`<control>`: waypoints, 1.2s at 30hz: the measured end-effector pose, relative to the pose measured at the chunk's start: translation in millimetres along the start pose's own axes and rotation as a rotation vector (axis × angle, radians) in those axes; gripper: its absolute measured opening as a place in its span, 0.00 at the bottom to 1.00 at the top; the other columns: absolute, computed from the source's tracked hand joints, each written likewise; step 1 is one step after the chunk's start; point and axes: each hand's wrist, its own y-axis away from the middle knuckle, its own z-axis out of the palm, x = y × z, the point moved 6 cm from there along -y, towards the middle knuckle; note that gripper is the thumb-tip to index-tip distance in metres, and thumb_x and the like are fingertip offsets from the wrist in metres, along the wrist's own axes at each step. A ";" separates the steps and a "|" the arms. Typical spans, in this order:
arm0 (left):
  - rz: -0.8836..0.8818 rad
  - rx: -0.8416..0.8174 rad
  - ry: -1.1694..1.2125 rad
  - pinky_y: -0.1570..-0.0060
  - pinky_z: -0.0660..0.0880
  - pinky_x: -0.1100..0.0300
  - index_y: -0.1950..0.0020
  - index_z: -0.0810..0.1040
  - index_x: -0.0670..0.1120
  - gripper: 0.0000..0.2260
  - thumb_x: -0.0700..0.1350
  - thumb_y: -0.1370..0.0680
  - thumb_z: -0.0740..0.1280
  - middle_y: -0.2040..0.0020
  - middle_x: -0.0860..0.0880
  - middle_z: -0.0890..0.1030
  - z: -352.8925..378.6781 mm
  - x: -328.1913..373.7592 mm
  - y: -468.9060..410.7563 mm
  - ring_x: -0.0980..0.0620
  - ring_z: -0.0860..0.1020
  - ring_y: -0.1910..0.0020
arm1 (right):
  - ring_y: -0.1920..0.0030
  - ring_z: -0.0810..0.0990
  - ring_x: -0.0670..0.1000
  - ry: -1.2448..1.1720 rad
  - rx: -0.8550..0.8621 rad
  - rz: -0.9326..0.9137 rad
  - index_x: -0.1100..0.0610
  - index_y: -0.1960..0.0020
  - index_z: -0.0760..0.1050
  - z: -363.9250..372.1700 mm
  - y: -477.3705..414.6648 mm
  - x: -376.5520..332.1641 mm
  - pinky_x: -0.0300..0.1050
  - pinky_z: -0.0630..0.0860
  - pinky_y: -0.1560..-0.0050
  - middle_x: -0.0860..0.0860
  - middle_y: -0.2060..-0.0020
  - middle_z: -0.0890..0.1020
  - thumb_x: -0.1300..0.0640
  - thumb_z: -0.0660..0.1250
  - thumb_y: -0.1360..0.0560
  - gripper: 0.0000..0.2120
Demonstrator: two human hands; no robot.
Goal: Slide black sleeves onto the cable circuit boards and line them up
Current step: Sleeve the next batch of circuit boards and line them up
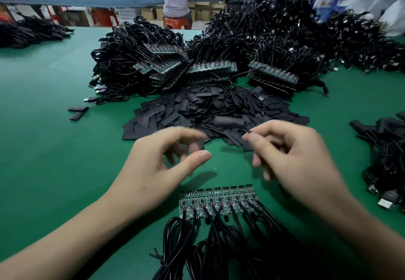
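The left hand [157, 165] hovers over the green worktop [43, 130], thumb and loosely curled fingers apart, holding nothing; the right hand [295, 159] hovers at its 3 o'clock, fingers curled and blurred, so I cannot tell whether they pinch anything; at 6 o'clock of both hands lies a row of bare circuit boards [217, 201], side by side, their cables [219, 249] trailing on toward 6; at 12 o'clock spreads the heap of black sleeves [197, 113]; beyond it rise cable bundles [122, 60]; far at 3 o'clock sits a separate cable pile [385, 159].

Over the circuit boards [217, 201] hang the left hand [157, 159] and right hand [295, 154], blurred — black sleeves [214, 108] piled beyond.
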 end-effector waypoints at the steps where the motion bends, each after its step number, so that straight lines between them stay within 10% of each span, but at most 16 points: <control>1: 0.008 -0.047 -0.050 0.60 0.77 0.62 0.50 0.84 0.58 0.09 0.61 0.25 0.70 0.59 0.58 0.84 -0.1 0.4 0.7 0.55 0.82 0.61 | 0.77 0.75 0.45 0.028 0.059 0.022 0.50 0.57 0.81 -13.3 -6.3 5.1 0.39 0.70 0.72 0.49 0.71 0.82 0.53 0.70 0.20 0.07; 7: 0.090 -0.355 -0.251 0.57 0.78 0.55 0.54 0.85 0.59 0.22 0.73 0.26 0.62 0.59 0.60 0.81 6.3 2.8 4.6 0.61 0.80 0.58 | 0.66 0.82 0.48 0.567 0.297 0.234 0.50 0.49 0.75 -104.1 -34.1 45.0 0.48 0.77 0.62 0.47 0.69 0.84 0.50 0.69 0.22 0.06; 13: 0.062 -0.462 -0.214 0.54 0.78 0.54 0.53 0.84 0.60 0.21 0.75 0.32 0.68 0.57 0.59 0.79 12.8 5.7 8.7 0.58 0.80 0.56 | 0.42 0.77 0.64 1.117 0.116 0.348 0.54 0.42 0.81 -128.6 -36.4 66.4 0.60 0.79 0.43 0.59 0.46 0.79 0.48 0.76 0.26 0.16; 22: -0.121 -0.543 0.125 0.57 0.77 0.61 0.51 0.84 0.52 0.05 0.51 0.25 0.76 0.62 0.55 0.80 14.8 -1.1 11.7 0.54 0.79 0.62 | 0.52 0.81 0.60 1.186 -0.145 0.534 0.56 0.52 0.84 -133.2 -38.2 94.7 0.53 0.82 0.49 0.57 0.55 0.84 0.48 0.71 0.21 0.11; 29: -0.185 -0.612 0.314 0.59 0.74 0.64 0.50 0.83 0.46 0.05 0.43 0.24 0.74 0.62 0.51 0.81 14.9 -5.1 11.0 0.55 0.76 0.62 | 0.57 0.81 0.45 0.745 0.049 0.010 0.46 0.51 0.84 -77.8 -31.5 25.4 0.42 0.76 0.55 0.43 0.57 0.86 0.46 0.67 0.20 0.09; 31: -0.183 -0.597 0.338 0.59 0.74 0.64 0.50 0.82 0.45 0.04 0.42 0.24 0.73 0.62 0.51 0.80 10.2 -5.2 8.2 0.53 0.76 0.62 | 0.65 0.78 0.37 0.443 -0.123 -0.038 0.44 0.56 0.84 -35.1 -20.8 -0.4 0.31 0.68 0.63 0.37 0.65 0.83 0.43 0.65 0.22 0.11; 36: -0.187 -0.529 0.297 0.59 0.72 0.63 0.50 0.79 0.44 0.04 0.40 0.22 0.73 0.60 0.50 0.79 -3.5 -11.8 -0.2 0.53 0.75 0.60 | 0.67 0.76 0.44 0.203 -0.456 0.032 0.45 0.60 0.79 24.3 4.8 -1.1 0.41 0.71 0.62 0.48 0.66 0.81 0.38 0.63 0.23 0.14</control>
